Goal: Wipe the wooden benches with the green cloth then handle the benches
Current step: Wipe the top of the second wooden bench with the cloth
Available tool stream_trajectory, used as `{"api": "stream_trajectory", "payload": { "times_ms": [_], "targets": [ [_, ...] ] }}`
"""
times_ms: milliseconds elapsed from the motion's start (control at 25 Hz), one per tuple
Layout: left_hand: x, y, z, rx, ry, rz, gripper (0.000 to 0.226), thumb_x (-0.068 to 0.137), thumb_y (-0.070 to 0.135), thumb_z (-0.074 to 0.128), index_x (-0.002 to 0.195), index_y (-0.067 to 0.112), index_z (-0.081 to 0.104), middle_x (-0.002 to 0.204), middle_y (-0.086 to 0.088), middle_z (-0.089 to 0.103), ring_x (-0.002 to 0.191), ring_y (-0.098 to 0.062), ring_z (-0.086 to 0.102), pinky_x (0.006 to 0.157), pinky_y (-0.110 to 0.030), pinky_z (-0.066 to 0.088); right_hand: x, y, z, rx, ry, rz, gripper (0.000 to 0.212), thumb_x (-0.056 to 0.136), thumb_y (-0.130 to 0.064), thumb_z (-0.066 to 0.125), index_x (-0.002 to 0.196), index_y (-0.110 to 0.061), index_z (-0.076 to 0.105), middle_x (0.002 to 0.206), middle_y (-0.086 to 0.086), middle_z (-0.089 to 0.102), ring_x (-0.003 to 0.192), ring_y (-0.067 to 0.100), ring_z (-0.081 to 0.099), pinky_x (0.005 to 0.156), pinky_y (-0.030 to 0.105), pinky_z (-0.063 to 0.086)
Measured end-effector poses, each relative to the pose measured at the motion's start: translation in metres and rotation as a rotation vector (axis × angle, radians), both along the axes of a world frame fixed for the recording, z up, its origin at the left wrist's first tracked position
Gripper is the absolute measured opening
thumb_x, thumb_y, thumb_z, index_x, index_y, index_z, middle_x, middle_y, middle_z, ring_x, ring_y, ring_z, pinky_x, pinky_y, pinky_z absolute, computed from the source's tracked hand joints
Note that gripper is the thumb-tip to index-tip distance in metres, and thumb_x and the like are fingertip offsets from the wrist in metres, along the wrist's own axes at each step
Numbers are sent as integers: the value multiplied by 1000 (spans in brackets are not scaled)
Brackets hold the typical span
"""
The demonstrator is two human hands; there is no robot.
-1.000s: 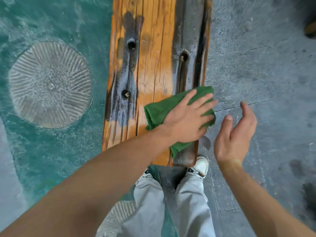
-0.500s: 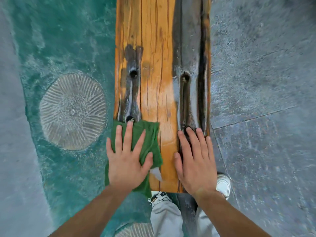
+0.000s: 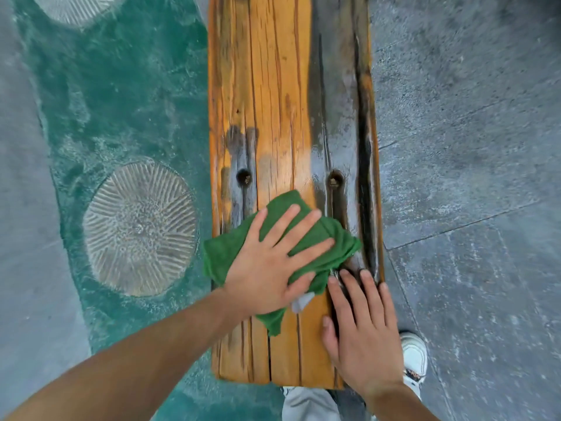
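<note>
Across the middle of the frame, running from the top edge down to the lower centre, lies the wooden bench [image 3: 282, 123], an orange-brown plank with long cracks and a dark, weathered, shiny strip along its right side. Two round holes [image 3: 243, 177] sit side by side about halfway down it, one in a grey patch at the left, the other in the dark strip at the right. Just below those holes the green cloth [image 3: 331, 238] is bunched on the bench top, its left corner hanging slightly past the left edge and a small pale tag showing under its lower edge. The left hand [image 3: 270, 265] lies flat on top of the cloth, fingers straight and spread apart, thumb stretched along the cloth's lower fold, pressing it down rather than gripping it. The right hand [image 3: 364, 335] rests palm down on the bare wood at the lower right of the bench, fingers straight and close together, their tips touching the cloth's lower right edge and the dark strip. Left of the bench the ground is teal with a round ribbed paving disc [image 3: 139, 229]; right of it are grey stone slabs [image 3: 470, 177]. At the bottom edge, grey trousers [image 3: 306, 405] and a white shoe [image 3: 414, 357] show beneath the right hand.
</note>
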State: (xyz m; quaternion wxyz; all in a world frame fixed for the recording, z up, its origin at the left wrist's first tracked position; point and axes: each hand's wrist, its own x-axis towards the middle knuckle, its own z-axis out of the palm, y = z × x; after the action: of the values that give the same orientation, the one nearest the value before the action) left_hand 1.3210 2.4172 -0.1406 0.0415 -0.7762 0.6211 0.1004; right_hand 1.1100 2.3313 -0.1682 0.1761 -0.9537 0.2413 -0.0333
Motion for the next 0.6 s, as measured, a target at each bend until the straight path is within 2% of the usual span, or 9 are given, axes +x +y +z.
{"api": "stream_trajectory", "payload": {
  "times_ms": [120,280,360,440,520,600],
  "targets": [
    [38,18,-4,-10,-51,177,60,102,57,32,158,40,16,171,-4,11,157,-32,7,118,-69,17,5,0,2,-5,3,4,56,94,-37,46,145,-13,47,148,12,53,143,35,36,117,57,27],
    [134,-77,-1,-85,-7,699,62,103,56,25,161,34,20,172,-1,-1,158,-29,-5,123,-64,9,1,-1,4,-21,-11,25,54,99,-39,35,146,-15,45,148,11,51,143,35,37,116,57,28],
    [178,-143,-2,-105,-12,767,62,103,55,21,161,35,17,172,-1,-6,157,-28,-9,123,-65,5,1,-1,-1,-52,-11,25,54,99,-40,34,146,-16,45,149,10,48,142,35,37,116,57,29],
    [172,-194,-3,-51,-46,621,62,103,56,17,162,38,14,172,-2,-8,157,-28,-9,122,-65,1,2,2,-4,-54,-29,19,53,99,-39,36,145,-16,46,148,10,51,141,35,39,114,57,31],
    [123,-196,-5,-9,-42,223,60,103,57,18,160,41,18,172,-3,-6,157,-30,-7,122,-65,2,3,1,-6,-50,-35,1,52,98,-39,37,144,-17,47,144,10,57,140,34,40,113,57,33],
    [68,-129,-2,58,-13,-245,58,102,58,26,158,43,24,172,-3,1,158,-31,-1,121,-67,4,5,0,-4,-59,-38,-2,52,98,-39,37,144,-17,47,141,11,59,141,34,38,115,55,31]
  ]
}}
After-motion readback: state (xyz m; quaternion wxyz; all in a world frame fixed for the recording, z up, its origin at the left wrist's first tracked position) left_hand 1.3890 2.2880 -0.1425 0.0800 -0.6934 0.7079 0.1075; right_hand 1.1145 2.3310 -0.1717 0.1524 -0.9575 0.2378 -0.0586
